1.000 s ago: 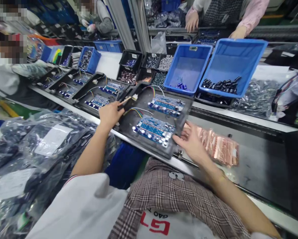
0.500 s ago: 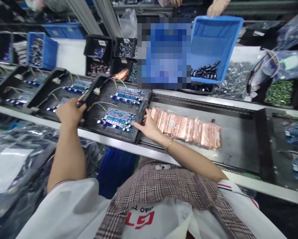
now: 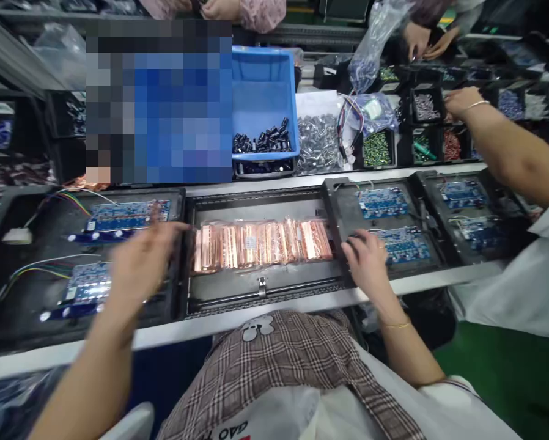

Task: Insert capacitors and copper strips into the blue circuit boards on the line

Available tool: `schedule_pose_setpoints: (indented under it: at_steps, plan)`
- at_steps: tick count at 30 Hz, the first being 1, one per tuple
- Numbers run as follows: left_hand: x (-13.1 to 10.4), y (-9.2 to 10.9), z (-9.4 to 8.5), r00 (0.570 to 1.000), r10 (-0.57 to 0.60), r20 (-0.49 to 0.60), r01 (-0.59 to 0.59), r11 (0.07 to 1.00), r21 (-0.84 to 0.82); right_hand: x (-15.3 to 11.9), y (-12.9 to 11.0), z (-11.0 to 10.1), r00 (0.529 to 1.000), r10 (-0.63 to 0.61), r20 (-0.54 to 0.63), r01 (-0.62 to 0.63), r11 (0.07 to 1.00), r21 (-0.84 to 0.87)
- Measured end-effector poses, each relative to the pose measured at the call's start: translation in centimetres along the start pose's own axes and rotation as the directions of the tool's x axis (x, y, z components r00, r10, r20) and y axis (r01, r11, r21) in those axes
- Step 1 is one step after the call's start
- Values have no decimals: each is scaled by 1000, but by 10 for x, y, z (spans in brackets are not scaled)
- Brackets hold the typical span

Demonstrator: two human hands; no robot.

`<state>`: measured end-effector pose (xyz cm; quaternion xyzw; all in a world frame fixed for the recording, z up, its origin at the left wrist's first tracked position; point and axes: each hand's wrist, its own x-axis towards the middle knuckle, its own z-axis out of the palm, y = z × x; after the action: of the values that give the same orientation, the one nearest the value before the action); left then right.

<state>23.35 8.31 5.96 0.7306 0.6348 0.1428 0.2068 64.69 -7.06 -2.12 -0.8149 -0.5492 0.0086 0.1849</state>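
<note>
My left hand (image 3: 139, 269), smeared by motion, is over the right side of a black tray (image 3: 31, 324). Two blue circuit boards lie in that tray: one far board (image 3: 104, 217) and one near board (image 3: 79, 284), partly hidden by my hand. Whether these fingers hold anything is unclear. My right hand (image 3: 368, 260) is closed over the left rim of another black tray (image 3: 341, 226), thumb outside and fingers inside. In it sit an upper blue board (image 3: 382, 201) and a lower blue board (image 3: 405, 243). Between the trays lie bagged copper-coloured strips (image 3: 260, 244).
A blue bin (image 3: 263, 79) with black cylindrical parts stands behind the line, beside a pixelated patch. Clear-bagged metal parts (image 3: 320, 143) and a bin of green parts (image 3: 378, 148) are further right. A co-worker's arm (image 3: 508, 137) reaches over the right-hand bins; other people's hands show at the back.
The view has swung to the right. My right hand has left the left tray's edge and now grips the right tray's rim. My left hand has moved right, over the nearer tray.
</note>
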Motion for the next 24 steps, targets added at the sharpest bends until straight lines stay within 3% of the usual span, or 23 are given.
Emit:
schedule_pose_setpoints:
  at_steps: [1, 2, 3, 5, 7, 8, 10, 12, 13, 14, 16, 20, 24]
  plan:
    - [-1, 34, 22, 995, 83, 58, -77, 992, -101, -4, -13, 5, 998, -65, -10, 65, 998, -5]
    - [-3, 64, 44, 952, 236, 196, -196, 960, -201, -4, -26, 9, 991, -130, -23, 130, 992, -3]
    - [-7, 89, 63, 897, 354, 265, -278, 917, -284, -1, -39, 11, 978, -207, -18, 208, 978, 18]
    - [-19, 122, 95, 739, 548, 392, -428, 831, -355, 20, -56, 11, 922, -386, 40, 379, 918, 120]
    - [-31, 134, 113, 576, 662, 478, -608, 739, -291, 65, -56, 6, 853, -513, 95, 481, 844, 237]
    - [-36, 133, 118, 513, 687, 515, -689, 687, -231, 97, -51, 3, 872, -483, 74, 457, 859, 230]
    - [-41, 122, 119, 454, 682, 574, -781, 615, -113, 172, -33, -1, 947, -316, -46, 320, 932, 171]
    - [-42, 107, 113, 464, 644, 608, -790, 612, -46, 247, -15, 1, 981, -133, -140, 149, 982, 114]
    - [-42, 99, 108, 478, 623, 619, -780, 625, -26, 279, -8, 6, 988, 27, -149, -18, 998, 63]
    - [-41, 93, 103, 491, 603, 628, -769, 639, -13, 307, -4, 12, 981, 154, -122, -153, 988, 12]
    - [-41, 82, 93, 520, 565, 641, -743, 670, 13, 344, -3, 30, 950, 284, -133, -296, 952, -78]
    - [-39, 72, 73, 574, 438, 692, -656, 752, 68, 374, -18, 67, 941, 274, -197, -304, 943, -139]
    - [-36, 61, 57, 617, 325, 717, -577, 806, 131, 384, -32, 87, 949, 306, -76, -310, 950, -41]
